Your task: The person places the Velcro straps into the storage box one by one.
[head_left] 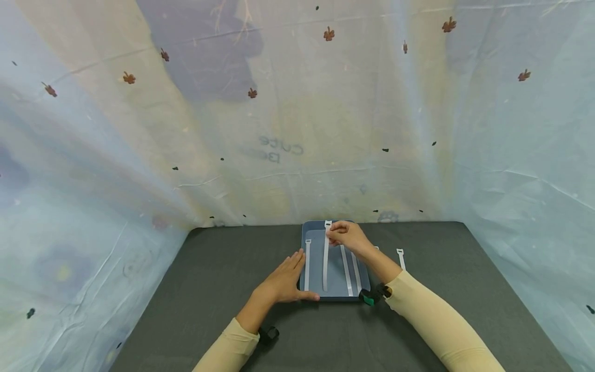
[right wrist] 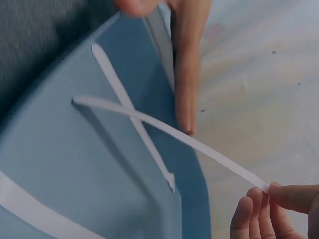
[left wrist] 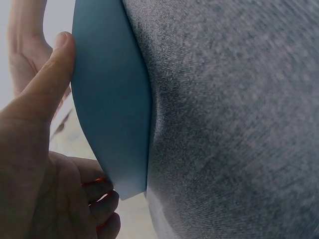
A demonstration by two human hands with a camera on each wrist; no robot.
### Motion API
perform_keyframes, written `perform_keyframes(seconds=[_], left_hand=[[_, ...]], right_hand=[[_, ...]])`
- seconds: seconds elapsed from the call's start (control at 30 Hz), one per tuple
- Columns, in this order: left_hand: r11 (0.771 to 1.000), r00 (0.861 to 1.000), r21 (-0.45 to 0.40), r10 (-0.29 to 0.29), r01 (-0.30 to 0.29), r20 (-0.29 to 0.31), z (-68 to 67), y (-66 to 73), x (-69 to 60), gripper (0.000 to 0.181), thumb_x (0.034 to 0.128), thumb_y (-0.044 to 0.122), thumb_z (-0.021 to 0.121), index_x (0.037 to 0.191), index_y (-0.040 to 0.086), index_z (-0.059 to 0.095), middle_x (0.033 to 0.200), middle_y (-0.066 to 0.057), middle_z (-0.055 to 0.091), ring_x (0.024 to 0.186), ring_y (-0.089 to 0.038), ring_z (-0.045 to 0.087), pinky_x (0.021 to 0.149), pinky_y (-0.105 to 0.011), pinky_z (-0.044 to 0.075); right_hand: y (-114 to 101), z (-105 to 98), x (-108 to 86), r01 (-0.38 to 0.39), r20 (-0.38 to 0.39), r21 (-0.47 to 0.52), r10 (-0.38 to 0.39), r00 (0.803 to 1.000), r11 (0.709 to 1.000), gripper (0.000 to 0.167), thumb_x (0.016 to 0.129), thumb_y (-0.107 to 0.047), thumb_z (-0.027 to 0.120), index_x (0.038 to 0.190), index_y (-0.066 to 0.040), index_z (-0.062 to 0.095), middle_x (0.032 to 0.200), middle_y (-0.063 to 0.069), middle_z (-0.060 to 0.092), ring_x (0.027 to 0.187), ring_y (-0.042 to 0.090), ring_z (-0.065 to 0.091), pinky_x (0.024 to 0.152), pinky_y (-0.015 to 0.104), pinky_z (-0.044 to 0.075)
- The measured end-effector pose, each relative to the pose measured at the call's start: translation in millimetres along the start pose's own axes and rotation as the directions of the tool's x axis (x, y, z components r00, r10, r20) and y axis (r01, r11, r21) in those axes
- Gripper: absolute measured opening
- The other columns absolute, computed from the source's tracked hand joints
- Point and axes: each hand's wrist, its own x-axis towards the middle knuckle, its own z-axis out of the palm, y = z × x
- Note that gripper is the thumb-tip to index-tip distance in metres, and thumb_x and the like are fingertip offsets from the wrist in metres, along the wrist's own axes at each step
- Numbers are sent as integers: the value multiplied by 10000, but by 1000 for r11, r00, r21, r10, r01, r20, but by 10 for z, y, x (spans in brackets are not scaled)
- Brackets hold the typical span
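Note:
A shallow blue tray sits on the dark cloth, with several white cable straps in it. My right hand pinches one strap near its slotted head between thumb and fingertips. That strap slants up, its far tip down at the tray floor in the right wrist view. Another strap lies along the tray's left side, and more straps lie to the right. My left hand rests against the tray's near left corner, fingers straight along the left wall and thumb on the near rim.
A further white strap lies on the dark cloth-covered table right of the tray, partly behind the right forearm. Just beside the tray, the tip of another strap shows. A patterned curtain encloses the back and sides.

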Motion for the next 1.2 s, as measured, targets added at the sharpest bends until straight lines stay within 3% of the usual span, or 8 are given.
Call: perform_keyframes(seconds=[0.07,0.17,0.3,0.4,0.63,0.87,1.2], left_hand=[[1000,1000,2,2,-2,1,7,-7,2,1270,872,769,733,1710,1,167,1796,-174,104,1657,-313,152,1338,-487,197],[1000,1000,3,4,-4,5,19,-14,8,1267,875,769,730,1710,1,168,1795,-177,105,1656,-316,157,1336,-490,204],[1000,1000,3,3,-3,10,24,-10,6,1271,873,774,727,1710,0,166,1797,-171,102,1656,-315,155,1336,-490,206],[1000,1000,8,3,-3,7,38,-10,8,1275,870,776,729,1708,-6,171,1796,-172,108,1655,-317,162,1333,-495,212],[1000,1000,3,1,-1,5,67,-24,10,1279,864,791,721,1713,10,169,1800,-159,103,1658,-296,150,1338,-484,197],[1000,1000,12,16,-16,-7,58,-34,9,1265,873,785,716,1709,1,180,1797,-170,112,1658,-296,157,1337,-487,201],[1000,1000,16,7,-6,-5,48,-46,18,1268,874,790,710,1717,19,160,1802,-154,97,1661,-281,138,1342,-473,186]], right_hand=[[25,16,68,-21,-9,-21,21,1000,1000,223,1070,-100,682,1193,84,658,1052,212,762,912,288,745,915,476,638],[83,39,164,-53,-15,-41,52,999,998,203,1059,-88,697,1176,76,671,1028,210,761,928,342,748,965,586,607],[151,66,263,-81,0,-59,81,997,995,198,1049,-85,710,1171,68,681,1020,208,767,1022,459,731,978,606,597],[177,85,307,-82,27,-68,84,996,994,207,1047,-81,708,1178,76,675,1024,211,770,1048,475,728,994,623,584],[201,164,351,-103,48,-129,110,993,986,200,1039,-92,723,1171,54,685,1009,175,772,1022,439,747,952,567,617],[268,239,445,-118,53,-154,127,990,981,150,1029,-35,714,1123,78,687,1042,260,768,939,399,765,873,504,651],[351,346,535,-117,27,-145,123,992,982,98,964,45,752,1035,84,697,869,181,764,732,255,749,745,419,673]])
